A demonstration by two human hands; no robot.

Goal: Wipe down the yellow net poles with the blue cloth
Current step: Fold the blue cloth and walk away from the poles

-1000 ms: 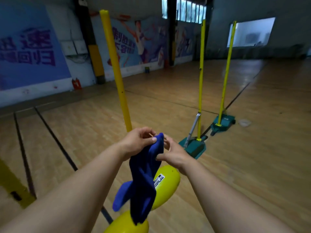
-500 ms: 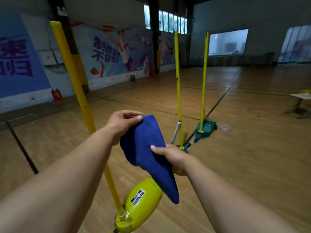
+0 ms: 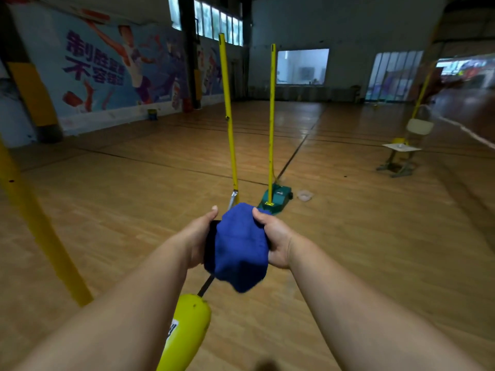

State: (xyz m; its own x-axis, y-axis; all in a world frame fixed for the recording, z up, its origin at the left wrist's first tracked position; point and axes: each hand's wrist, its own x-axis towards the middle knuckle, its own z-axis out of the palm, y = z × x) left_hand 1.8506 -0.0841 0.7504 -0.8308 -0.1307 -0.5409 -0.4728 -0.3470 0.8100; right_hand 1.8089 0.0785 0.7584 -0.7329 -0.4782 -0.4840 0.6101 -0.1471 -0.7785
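Yellow base (image 3: pixel 184 336) lies on the wood floor (image 3: pixel 361 250) at lower centre, under the forearms. Left hand (image 3: pixel 199 238) and right hand (image 3: pixel 276 238) each clasp one side of the bunched blue cloth (image 3: pixel 238 247), held between them above the floor. Nearest yellow pole (image 3: pixel 34 218) slants at far left, apart from the cloth. Beyond, two yellow poles (image 3: pixel 227 116) (image 3: pixel 272 116) stand upright; green base (image 3: pixel 277 199) under the right one.

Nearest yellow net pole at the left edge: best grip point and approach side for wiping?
Probably wrap the bunched blue cloth, now held by both the left hand and the right hand, around the thick yellow net pole mid-shaft, coming from its right. It is a slim, leaning round tube, bare and unobstructed on that side.
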